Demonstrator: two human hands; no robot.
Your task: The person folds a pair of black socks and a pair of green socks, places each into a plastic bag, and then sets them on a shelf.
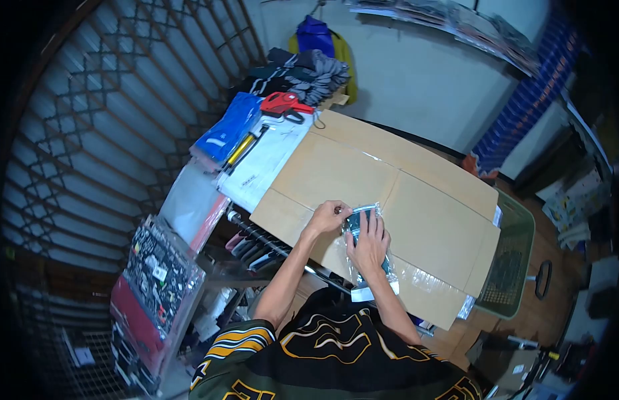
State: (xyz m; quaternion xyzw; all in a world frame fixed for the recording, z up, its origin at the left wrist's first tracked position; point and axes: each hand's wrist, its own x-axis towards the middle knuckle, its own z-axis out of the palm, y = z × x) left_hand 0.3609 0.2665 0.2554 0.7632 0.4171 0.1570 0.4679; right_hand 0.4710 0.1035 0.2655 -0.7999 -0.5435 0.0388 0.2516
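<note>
A clear plastic bag (353, 222) with something dark green folded inside lies on the flattened cardboard (436, 207) in front of me. My left hand (327, 217) is closed at the bag's upper left corner, thumb and fingers pinched on its edge. Flat across the middle of the bag rests my right hand (369, 245), its fingers stretched out and slightly apart. It hides much of the contents. The bag's whitish lower end shows beneath my right wrist.
Left of the cardboard are a red tape dispenser or labelling gun (283, 104), a blue packet (231, 127) and a yellow-handled tool (241, 149). Folded clothes (309, 73) are piled behind. A green basket (516, 257) stands at the right; packaged garments (159, 273) hang at the left.
</note>
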